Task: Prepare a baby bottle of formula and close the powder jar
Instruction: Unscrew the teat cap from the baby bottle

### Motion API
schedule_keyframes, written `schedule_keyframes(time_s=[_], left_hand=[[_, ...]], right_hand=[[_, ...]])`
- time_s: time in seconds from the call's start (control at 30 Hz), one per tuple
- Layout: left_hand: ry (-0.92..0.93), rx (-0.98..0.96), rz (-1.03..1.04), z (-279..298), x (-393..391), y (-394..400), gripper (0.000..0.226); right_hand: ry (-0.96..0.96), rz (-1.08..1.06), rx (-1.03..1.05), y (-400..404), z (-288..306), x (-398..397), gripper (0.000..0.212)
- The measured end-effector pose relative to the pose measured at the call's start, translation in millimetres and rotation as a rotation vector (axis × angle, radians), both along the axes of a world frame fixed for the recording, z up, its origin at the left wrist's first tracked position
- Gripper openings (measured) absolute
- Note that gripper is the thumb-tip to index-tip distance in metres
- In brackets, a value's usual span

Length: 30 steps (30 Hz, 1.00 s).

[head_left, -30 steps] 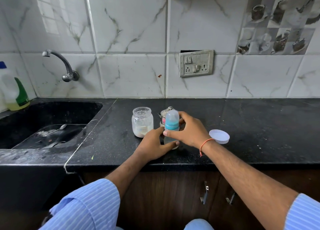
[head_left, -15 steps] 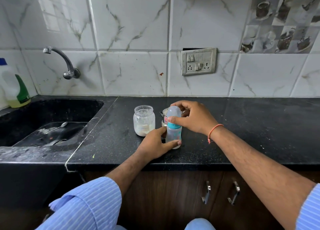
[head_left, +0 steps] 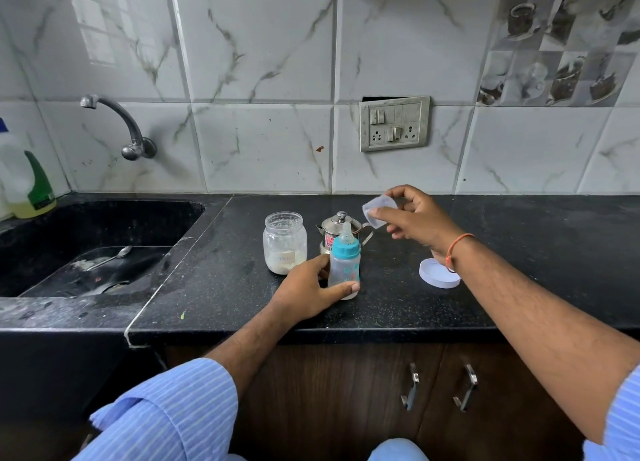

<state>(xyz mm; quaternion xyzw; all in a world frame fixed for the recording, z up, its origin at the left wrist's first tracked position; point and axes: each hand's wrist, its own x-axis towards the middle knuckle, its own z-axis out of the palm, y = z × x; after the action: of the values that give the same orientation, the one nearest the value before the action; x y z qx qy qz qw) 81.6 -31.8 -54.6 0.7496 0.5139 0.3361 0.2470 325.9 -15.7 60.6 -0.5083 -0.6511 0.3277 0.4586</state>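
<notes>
A clear baby bottle [head_left: 344,270] with a teal collar and bare teat stands upright on the black counter [head_left: 221,287]. My left hand [head_left: 311,292] grips its lower half. My right hand [head_left: 415,223] pinches the bottle's clear dome cap [head_left: 379,211], held in the air up and to the right of the bottle. An open glass powder jar [head_left: 284,242] with a little white powder stands just left of the bottle. Its white lid [head_left: 439,273] lies flat on the counter, partly under my right wrist.
A small steel pot with a lid [head_left: 337,226] stands right behind the bottle. A black sink [head_left: 97,245] with a spoon [head_left: 110,256] lies to the left, under a wall tap [head_left: 117,124]. A detergent bottle [head_left: 26,183] stands at far left.
My right hand has pulled the clear cap off the bottle and lifted it up to the right, baring the teat. My left hand stays on the bottle.
</notes>
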Motion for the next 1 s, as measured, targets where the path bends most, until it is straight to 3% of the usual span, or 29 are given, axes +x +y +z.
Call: schedule_keyframes(time_s=[0.17, 0.3, 0.77, 1.0], left_hand=[[-0.001, 0.007, -0.004, 1.9, 0.8, -1.9, 0.068], [-0.008, 0.009, -0.008, 1.6, 0.7, -1.6, 0.069], [-0.017, 0.024, -0.013, 2.6, 0.6, -2.3, 0.068], [-0.007, 0.022, -0.019, 3.0, 0.3, -1.8, 0.071]], right_hand=[[-0.008, -0.128, -0.084, 23.3, -21.0, 30.8, 0.039], [-0.163, -0.155, -0.088, 38.7, -33.9, 45.5, 0.056], [-0.526, -0.197, -0.06, 65.3, -47.6, 36.9, 0.06], [-0.593, -0.17, -0.073, 65.3, -51.5, 31.6, 0.071]])
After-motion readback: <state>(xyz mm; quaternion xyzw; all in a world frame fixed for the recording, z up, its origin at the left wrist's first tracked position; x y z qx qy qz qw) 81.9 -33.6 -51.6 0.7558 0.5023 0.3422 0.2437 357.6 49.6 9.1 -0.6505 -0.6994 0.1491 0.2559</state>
